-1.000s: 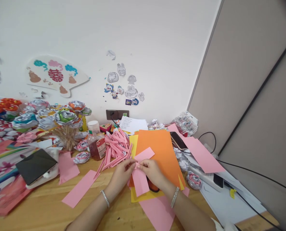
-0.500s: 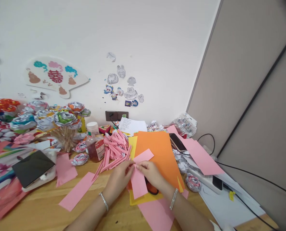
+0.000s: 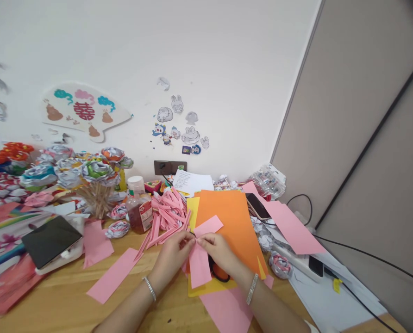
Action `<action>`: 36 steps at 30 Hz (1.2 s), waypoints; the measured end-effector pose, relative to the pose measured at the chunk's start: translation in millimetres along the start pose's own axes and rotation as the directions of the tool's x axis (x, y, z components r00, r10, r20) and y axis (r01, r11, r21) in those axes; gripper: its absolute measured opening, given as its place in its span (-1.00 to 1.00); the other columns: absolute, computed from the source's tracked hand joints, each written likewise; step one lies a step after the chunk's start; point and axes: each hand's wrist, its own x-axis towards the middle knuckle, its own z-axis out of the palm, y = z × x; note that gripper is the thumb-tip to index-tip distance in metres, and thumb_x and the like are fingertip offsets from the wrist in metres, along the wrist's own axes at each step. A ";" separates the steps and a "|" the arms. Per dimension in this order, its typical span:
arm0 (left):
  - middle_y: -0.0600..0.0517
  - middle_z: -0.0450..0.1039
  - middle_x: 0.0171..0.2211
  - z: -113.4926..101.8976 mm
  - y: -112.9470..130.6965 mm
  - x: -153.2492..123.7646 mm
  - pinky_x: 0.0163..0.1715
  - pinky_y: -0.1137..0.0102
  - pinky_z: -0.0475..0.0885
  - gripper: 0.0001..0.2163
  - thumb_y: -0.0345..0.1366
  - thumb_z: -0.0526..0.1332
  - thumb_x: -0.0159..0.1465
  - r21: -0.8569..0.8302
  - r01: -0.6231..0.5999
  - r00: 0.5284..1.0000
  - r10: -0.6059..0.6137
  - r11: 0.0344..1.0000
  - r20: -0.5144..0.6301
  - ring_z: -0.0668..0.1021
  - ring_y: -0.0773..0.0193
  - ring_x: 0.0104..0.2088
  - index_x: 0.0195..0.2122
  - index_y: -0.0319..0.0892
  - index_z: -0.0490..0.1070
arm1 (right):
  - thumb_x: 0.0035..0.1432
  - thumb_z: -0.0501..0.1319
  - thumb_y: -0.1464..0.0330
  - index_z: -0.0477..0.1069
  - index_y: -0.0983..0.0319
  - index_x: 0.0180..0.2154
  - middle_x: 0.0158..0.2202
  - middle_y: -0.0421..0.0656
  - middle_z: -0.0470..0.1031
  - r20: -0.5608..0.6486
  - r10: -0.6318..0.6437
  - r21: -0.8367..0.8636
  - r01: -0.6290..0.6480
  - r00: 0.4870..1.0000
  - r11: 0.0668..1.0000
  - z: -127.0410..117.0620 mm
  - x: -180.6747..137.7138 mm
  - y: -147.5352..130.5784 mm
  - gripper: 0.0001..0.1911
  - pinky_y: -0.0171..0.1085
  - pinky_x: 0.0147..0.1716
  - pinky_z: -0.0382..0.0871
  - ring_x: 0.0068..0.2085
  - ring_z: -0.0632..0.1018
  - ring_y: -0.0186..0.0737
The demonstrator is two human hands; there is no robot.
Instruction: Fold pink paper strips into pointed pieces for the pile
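Pink paper strip (image 3: 200, 267), lower centre of the frame, pinched at its crease between both hands. Setting: a wooden bench (image 3: 53, 303) fills the lower frame and stands against a white wall (image 3: 244, 69); a grey partition (image 3: 366, 115) closes the right side. The wall carries a fan-shaped decoration (image 3: 84, 111) at upper left, cartoon stickers (image 3: 182, 129) near the centre, and a dark socket plate (image 3: 170, 165) just above the bench. Paper flowers (image 3: 95, 169) on sticks crowd the left rear of the bench, with a dark tablet (image 3: 52, 240) in front of them. A pile of folded pink strips (image 3: 166, 210) lies centre rear beside a capped jar (image 3: 139, 210). An orange sheet (image 3: 232, 215) lies on a yellow sheet (image 3: 192, 208) just behind the hands, and a phone (image 3: 257, 205) rests at the orange sheet's right edge. A loose pink strip (image 3: 114, 275) lies flat at lower left of centre.

The held strip is plain pink and bent at a crease: one part angles up and to the right over the orange sheet, the other hangs down over the yellow sheet. The left hand (image 3: 173, 256) and right hand (image 3: 220, 252) meet at the crease, fingertips of each closed on the paper. Each wrist wears a bracelet.
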 end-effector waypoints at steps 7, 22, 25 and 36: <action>0.04 0.41 -0.56 -1.6 -0.9 3.0 -0.51 0.44 0.29 -0.80 -0.20 0.11 0.08 -0.057 0.027 0.999 -0.025 0.998 0.037 0.42 0.24 -0.49 -0.54 -0.20 0.39 | 0.00 0.15 0.17 0.39 0.33 -0.47 -0.55 -0.22 0.28 0.009 0.022 0.014 -0.022 1.000 1.000 0.7 -1.3 -1.6 -0.68 -0.38 -0.49 0.15 -0.48 0.28 -0.36; 0.11 0.28 -0.60 6.0 -7.2 2.1 -0.59 0.49 0.25 -0.79 -0.17 0.12 0.06 -0.308 0.177 0.984 -0.162 0.935 0.075 0.35 0.33 -0.55 -0.56 -0.22 0.33 | -0.03 0.16 0.15 0.29 0.30 -0.55 -0.58 -0.26 0.20 -0.012 0.055 -0.021 -0.055 0.998 0.998 1.1 -1.1 -1.8 -0.68 -0.40 -0.55 0.09 -0.52 0.22 -0.39; 0.09 0.32 -0.57 6.0 -6.8 1.7 -0.53 0.47 0.28 -0.82 -0.21 0.12 0.06 -0.264 0.147 0.989 -0.134 0.953 0.068 0.38 0.30 -0.50 -0.53 -0.22 0.35 | 0.00 0.13 0.15 0.31 0.30 -0.53 -0.57 -0.25 0.21 0.010 0.043 -0.042 -0.043 0.999 0.998 0.2 -0.8 -0.1 -0.67 -0.40 -0.54 0.09 -0.51 0.22 -0.38; 0.07 0.36 -0.59 4.6 -2.8 2.8 -0.55 0.46 0.30 -0.85 -0.23 0.13 0.00 -0.218 0.164 0.986 -0.159 0.962 0.042 0.40 0.26 -0.51 -0.58 -0.20 0.34 | 0.04 0.10 0.16 0.30 0.29 -0.50 -0.55 -0.26 0.23 0.060 -0.004 -0.027 0.005 0.998 1.000 -0.9 -3.1 -5.2 -0.69 -0.40 -0.49 0.14 -0.49 0.25 -0.37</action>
